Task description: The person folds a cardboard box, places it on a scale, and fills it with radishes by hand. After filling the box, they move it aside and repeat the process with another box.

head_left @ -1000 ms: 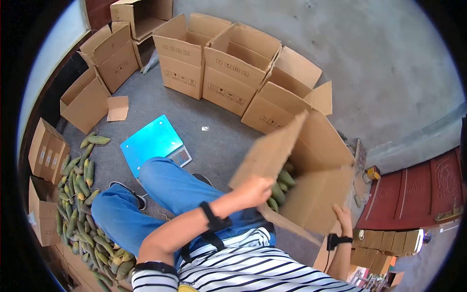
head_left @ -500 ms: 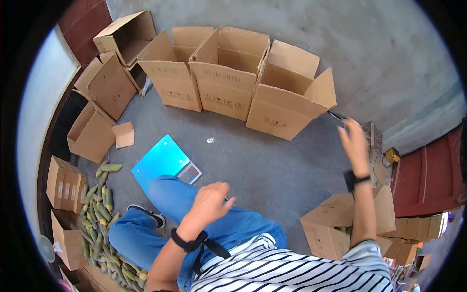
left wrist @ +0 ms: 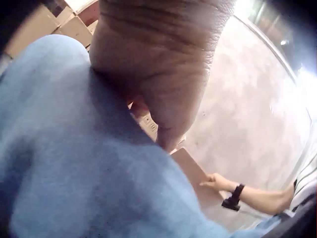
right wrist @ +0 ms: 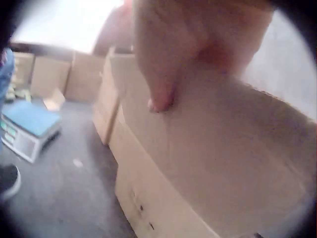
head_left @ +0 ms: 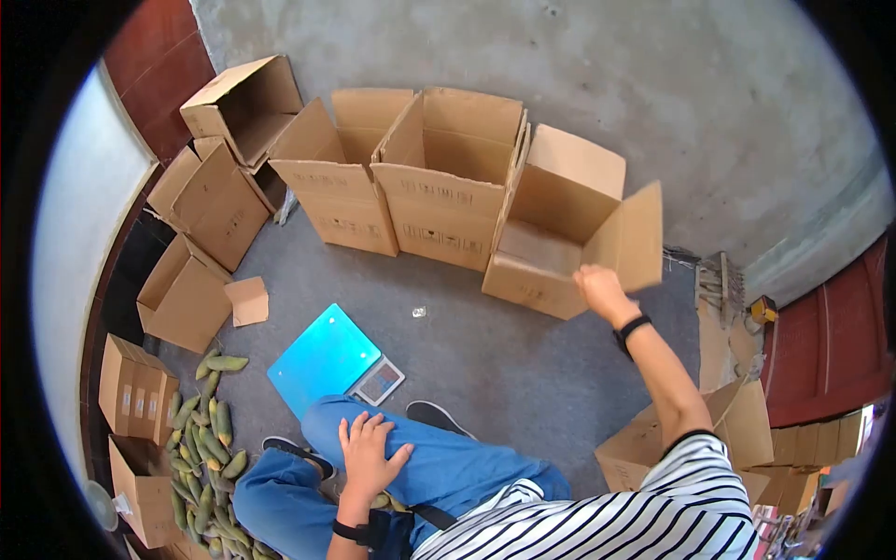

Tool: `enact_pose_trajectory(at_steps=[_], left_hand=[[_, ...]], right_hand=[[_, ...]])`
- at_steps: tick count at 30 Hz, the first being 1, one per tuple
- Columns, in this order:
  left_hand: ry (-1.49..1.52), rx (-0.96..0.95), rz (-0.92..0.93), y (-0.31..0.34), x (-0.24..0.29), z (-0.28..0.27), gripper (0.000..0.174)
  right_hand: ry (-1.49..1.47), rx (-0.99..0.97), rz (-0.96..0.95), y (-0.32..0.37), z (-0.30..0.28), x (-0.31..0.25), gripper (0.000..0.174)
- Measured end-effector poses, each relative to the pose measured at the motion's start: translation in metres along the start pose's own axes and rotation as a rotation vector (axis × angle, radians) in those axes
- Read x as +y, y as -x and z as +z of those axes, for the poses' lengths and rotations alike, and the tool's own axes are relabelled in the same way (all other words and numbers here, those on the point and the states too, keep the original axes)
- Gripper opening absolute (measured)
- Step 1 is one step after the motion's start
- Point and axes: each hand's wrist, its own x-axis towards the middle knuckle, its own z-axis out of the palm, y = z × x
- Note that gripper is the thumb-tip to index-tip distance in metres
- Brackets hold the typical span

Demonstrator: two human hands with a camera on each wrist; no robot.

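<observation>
My right hand grips the edge of an open cardboard box, the rightmost of three in a row by the wall. In the right wrist view the thumb presses on a broad flap of this box. The part of the box's inside that shows in the head view is bare. My left hand rests on the blue jeans at the knee, its fingers spread. In the left wrist view that hand lies close over the denim, most fingertips hidden behind it.
A blue-topped scale stands on the floor before the knees. Long green vegetables lie piled at the left, with several boxes around. Another box stands beside my right arm; a wooden rack leans near the wall.
A second ago both hands held a box of green vegetables; it now stands at the right. My right hand has reached forward to the rightmost wall box. The left has come down onto the knee.
</observation>
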Motion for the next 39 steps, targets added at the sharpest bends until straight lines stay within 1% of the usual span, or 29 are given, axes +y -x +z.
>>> enact_pose_trajectory(at_steps=[1, 3, 4, 6, 8, 10, 12, 13, 14, 15, 16, 17, 18, 19, 21, 22, 24, 25, 26, 27, 28, 29, 31, 32, 34, 35, 36, 37, 39], left_hand=[[0.003, -0.008, -0.004, -0.003, 0.000, -0.005, 0.050], [0.435, 0.000, -0.161, -0.015, 0.003, -0.013, 0.054], [0.440, -0.013, -0.167, -0.024, 0.012, -0.018, 0.054], [0.422, 0.117, -0.038, -0.051, 0.040, -0.023, 0.059], [0.355, 0.093, -0.010, -0.077, 0.068, -0.018, 0.064], [0.283, -0.133, -0.071, -0.103, 0.080, 0.006, 0.054], [0.225, -0.116, -0.057, -0.116, 0.081, 0.037, 0.035], [0.222, -0.082, 0.012, -0.119, 0.079, 0.049, 0.028], [0.212, -0.044, 0.073, -0.118, 0.077, 0.055, 0.023], [0.185, -0.057, 0.092, -0.112, 0.078, 0.056, 0.020], [0.156, -0.071, 0.112, -0.108, 0.080, 0.055, 0.016], [0.181, -0.045, 0.114, -0.101, 0.083, 0.045, 0.014], [0.201, -0.016, 0.127, -0.093, 0.088, 0.031, 0.011], [0.195, 0.084, 0.143, -0.086, 0.092, 0.021, 0.009], [0.177, 0.236, 0.169, -0.078, 0.099, 0.002, 0.005], [0.176, 0.253, 0.153, -0.074, 0.099, -0.013, 0.005], [0.087, 0.337, 0.095, -0.068, 0.094, -0.045, 0.005], [0.051, 0.419, 0.085, -0.065, 0.085, -0.057, 0.006], [0.048, 0.420, 0.073, -0.058, 0.077, -0.073, 0.006], [0.052, 0.480, 0.041, -0.048, 0.068, -0.091, 0.009], [0.057, 0.538, 0.011, -0.037, 0.060, -0.106, 0.013], [0.054, 0.541, 0.004, -0.026, 0.053, -0.116, 0.013], [-0.016, 0.621, -0.135, -0.006, 0.039, -0.135, 0.019], [-0.022, 0.633, -0.142, 0.005, 0.033, -0.146, 0.019], [-0.081, 0.685, -0.280, 0.027, 0.021, -0.165, 0.015], [-0.105, 0.727, -0.324, 0.033, 0.008, -0.168, 0.019], [-0.128, 0.769, -0.367, 0.038, -0.005, -0.171, 0.023], [-0.082, 0.776, -0.426, 0.042, -0.017, -0.175, 0.023], [-0.016, 0.719, -0.581, 0.049, -0.046, -0.186, 0.026]], right_hand=[[-0.048, -0.026, -0.031, 0.020, -0.011, -0.019, 0.005], [-0.174, -0.113, -0.107, 0.065, -0.049, -0.068, 0.004], [-0.282, -0.153, -0.119, 0.087, -0.065, -0.093, 0.005], [-0.392, -0.228, -0.141, 0.128, -0.089, -0.132, 0.009], [-0.489, -0.274, -0.129, 0.158, -0.101, -0.163, 0.012], [-0.446, -0.347, -0.180, 0.173, -0.121, -0.188, 0.010], [-0.437, -0.277, -0.218, 0.182, -0.126, -0.202, 0.008], [-0.437, -0.278, -0.278, 0.183, -0.128, -0.202, 0.008], [-0.475, -0.210, -0.193, 0.181, -0.130, -0.199, 0.009], [-0.520, -0.145, -0.111, 0.179, -0.130, -0.198, 0.011], [-0.532, -0.146, -0.183, 0.182, -0.129, -0.195, 0.011], [-0.553, -0.126, -0.102, 0.186, -0.127, -0.192, 0.015], [-0.571, -0.101, -0.013, 0.183, -0.125, -0.192, 0.019], [-0.579, -0.096, -0.059, 0.181, -0.127, -0.196, 0.019], [-0.543, -0.177, 0.044, 0.177, -0.136, -0.203, 0.018], [-0.539, -0.174, 0.022, 0.171, -0.137, -0.209, 0.018], [-0.702, -0.008, -0.026, 0.159, -0.137, -0.224, 0.027], [-0.675, 0.034, -0.069, 0.150, -0.139, -0.229, 0.028], [-0.680, 0.030, -0.080, 0.139, -0.143, -0.231, 0.028], [-0.662, 0.017, -0.121, 0.124, -0.148, -0.228, 0.020], [-0.644, 0.003, -0.160, 0.109, -0.153, -0.227, 0.018], [-0.646, 0.003, -0.167, 0.094, -0.160, -0.229, 0.018], [-0.665, 0.098, -0.332, 0.061, -0.174, -0.235, 0.021], [-0.664, 0.105, -0.346, 0.046, -0.178, -0.240, 0.021], [-0.622, 0.179, -0.490, 0.019, -0.185, -0.250, 0.024], [-0.619, 0.175, -0.498, 0.006, -0.188, -0.258, 0.024], [-0.622, 0.213, -0.577, -0.009, -0.189, -0.270, 0.025], [-0.625, 0.251, -0.657, -0.023, -0.189, -0.282, 0.027], [-0.619, 0.289, -0.763, -0.047, -0.186, -0.307, 0.022]])
